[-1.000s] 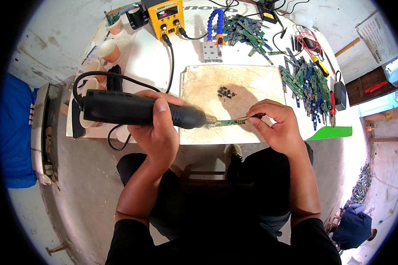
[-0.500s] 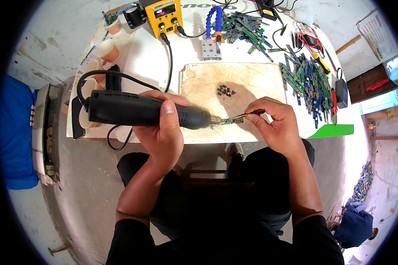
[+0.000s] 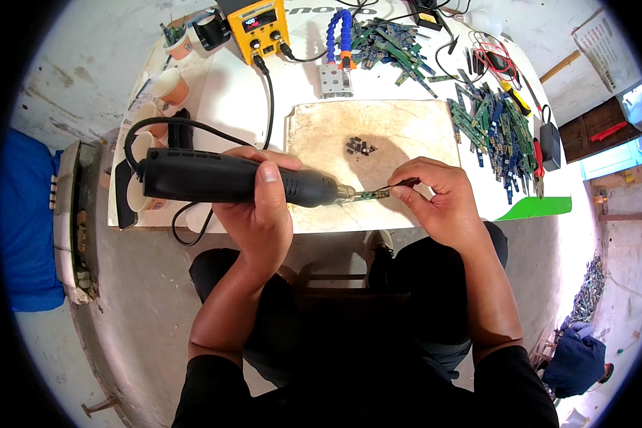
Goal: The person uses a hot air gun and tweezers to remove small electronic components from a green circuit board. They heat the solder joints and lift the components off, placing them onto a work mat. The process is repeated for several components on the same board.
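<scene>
My left hand (image 3: 257,221) is wrapped round a black hot-air gun (image 3: 200,178), held sideways with its metal nozzle pointing right at a narrow green circuit board strip (image 3: 371,196). My right hand (image 3: 439,207) pinches thin dark tweezers (image 3: 406,182), whose tips reach toward the strip beside the nozzle; whether they touch it I cannot tell. Beneath is a stained beige mat (image 3: 314,121), with a small heap of black components (image 3: 360,148) just behind the nozzle.
A yellow station (image 3: 257,28), blue flexible hose (image 3: 340,28) and paper cups (image 3: 170,87) stand on the table (image 3: 221,100). Board strips form piles at back (image 3: 389,50) and right (image 3: 492,135), near red-handled pliers (image 3: 538,160) and wires. Navy cloth (image 3: 574,364) lies bunched low at right.
Both hands have shifted slightly, the left one rightward with the gun and the right one slightly leftward with the tweezers. The board strip shows less beyond the nozzle.
</scene>
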The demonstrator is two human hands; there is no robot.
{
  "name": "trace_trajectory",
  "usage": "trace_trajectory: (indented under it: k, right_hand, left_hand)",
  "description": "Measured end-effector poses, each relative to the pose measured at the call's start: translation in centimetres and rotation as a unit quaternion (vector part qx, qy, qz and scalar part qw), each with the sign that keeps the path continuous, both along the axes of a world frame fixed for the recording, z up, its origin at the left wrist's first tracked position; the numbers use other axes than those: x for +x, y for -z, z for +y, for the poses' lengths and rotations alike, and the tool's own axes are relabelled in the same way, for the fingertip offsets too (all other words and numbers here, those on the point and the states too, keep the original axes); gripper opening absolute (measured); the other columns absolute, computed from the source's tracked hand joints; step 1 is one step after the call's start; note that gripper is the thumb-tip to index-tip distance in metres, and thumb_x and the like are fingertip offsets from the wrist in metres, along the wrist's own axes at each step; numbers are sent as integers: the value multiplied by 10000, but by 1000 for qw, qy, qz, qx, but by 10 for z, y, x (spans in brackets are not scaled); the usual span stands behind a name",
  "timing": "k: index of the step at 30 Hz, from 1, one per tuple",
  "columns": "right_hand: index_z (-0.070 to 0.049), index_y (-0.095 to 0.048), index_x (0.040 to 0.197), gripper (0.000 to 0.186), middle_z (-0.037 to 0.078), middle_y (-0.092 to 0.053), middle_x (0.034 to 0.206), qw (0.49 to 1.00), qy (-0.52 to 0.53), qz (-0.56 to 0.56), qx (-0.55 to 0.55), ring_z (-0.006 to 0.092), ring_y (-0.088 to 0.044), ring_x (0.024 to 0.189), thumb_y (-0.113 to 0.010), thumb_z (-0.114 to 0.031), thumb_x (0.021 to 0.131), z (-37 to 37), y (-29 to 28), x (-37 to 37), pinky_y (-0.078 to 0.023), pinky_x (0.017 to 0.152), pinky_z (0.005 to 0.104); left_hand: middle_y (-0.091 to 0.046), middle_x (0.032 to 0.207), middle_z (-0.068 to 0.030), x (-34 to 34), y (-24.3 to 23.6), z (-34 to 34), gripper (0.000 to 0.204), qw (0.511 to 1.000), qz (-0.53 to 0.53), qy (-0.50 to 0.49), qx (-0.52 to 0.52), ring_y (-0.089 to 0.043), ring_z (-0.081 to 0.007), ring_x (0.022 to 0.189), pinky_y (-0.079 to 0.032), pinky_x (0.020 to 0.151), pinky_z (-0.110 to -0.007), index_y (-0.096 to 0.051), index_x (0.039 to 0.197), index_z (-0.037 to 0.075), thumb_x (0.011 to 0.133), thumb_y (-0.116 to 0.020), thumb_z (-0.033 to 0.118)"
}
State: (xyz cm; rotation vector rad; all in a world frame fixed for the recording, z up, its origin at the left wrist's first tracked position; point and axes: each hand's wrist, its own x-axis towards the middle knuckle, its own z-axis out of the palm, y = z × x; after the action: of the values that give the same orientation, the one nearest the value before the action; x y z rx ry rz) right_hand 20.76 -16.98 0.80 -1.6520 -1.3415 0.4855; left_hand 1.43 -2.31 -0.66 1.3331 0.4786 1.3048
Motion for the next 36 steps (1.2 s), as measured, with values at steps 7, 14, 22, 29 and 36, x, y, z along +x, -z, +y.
trace_trajectory:
  k: [7, 14, 22, 29, 36]
  right_hand:
    - [6, -681, 934, 98, 127, -691, 875, 1000, 1, 1, 1, 233, -668, 770, -705, 23, 841, 0, 3, 1, -506, 718, 295]
    - [5, -680, 938, 99, 128, -694, 881, 1000, 1, 9, -3, 233, -670, 778, -708, 20, 843, 0, 3, 0, -507, 726, 295]
    - [4, -679, 942, 101, 122, -693, 878, 1000, -3, 3, -2, 222, -671, 783, -711, 16, 847, 0, 2, 1, -508, 723, 299]
    - [4, -677, 932, 89, 125, -691, 877, 1000, -3, 6, -3, 229, -670, 783, -706, 16, 848, 1, 2, 1, -506, 722, 299]
    - [2, -680, 943, 99, 137, -693, 886, 1000, -1, -5, -3, 260, -671, 791, -704, 6, 847, 0, 3, 2, -510, 734, 307]
  left_hand:
    - [-693, 840, -133, 2, 0, -1, 188, 1000, -11, -2, -3, -650, -165, 804, -519, 835, -312, -483, 1075, 13, 964, -588, 123]
    - [-682, 822, -137, 4, 3, 0, 211, 999, 13, -25, 35, -654, -169, 769, -535, 748, -289, -495, 1076, 27, 976, -571, 197]
    - [-680, 811, -130, 4, 4, 1, 225, 998, 22, -36, 48, -661, -164, 745, -549, 705, -272, -507, 1068, 38, 981, -564, 238]
    - [-679, 807, -125, 4, 4, 1, 227, 998, 22, -38, 40, -657, -160, 732, -543, 686, -263, -503, 1073, 37, 975, -568, 232]
    - [-673, 816, -141, 5, 3, -1, 237, 999, 15, -44, 27, -633, -158, 712, -516, 636, -238, -497, 1082, 39, 975, -571, 237]
